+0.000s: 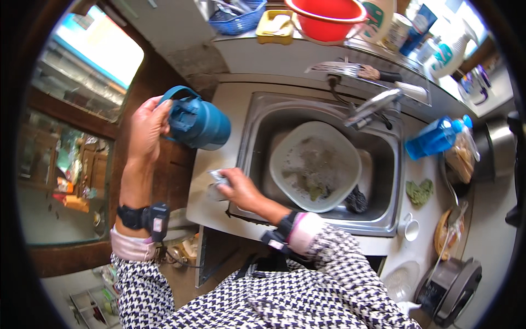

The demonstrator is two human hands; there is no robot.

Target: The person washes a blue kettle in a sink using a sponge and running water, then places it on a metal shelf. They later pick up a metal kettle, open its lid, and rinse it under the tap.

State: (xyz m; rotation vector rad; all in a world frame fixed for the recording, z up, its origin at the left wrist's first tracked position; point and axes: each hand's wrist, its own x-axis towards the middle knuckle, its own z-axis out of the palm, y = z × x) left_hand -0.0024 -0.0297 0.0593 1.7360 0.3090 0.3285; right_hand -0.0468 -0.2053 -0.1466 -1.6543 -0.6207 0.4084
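Note:
My left hand is closed around the loop handle of a blue water bottle, which is tilted on its side above the counter's left part. The bottle's lid faces my fingers. Over the counter, just left of the sink, my right hand pinches a small silvery-white thing; its kind is too small to tell. A pale plastic basin stands in the steel sink, with murky water and greenish bits in it. Beside the basin lies a dark scrubber.
The faucet reaches over the sink's far right. Right of the sink are a blue liquid bottle, a green scrubber and a white cup. A red basin and several bottles line the ledge behind. A wood-framed window is at left.

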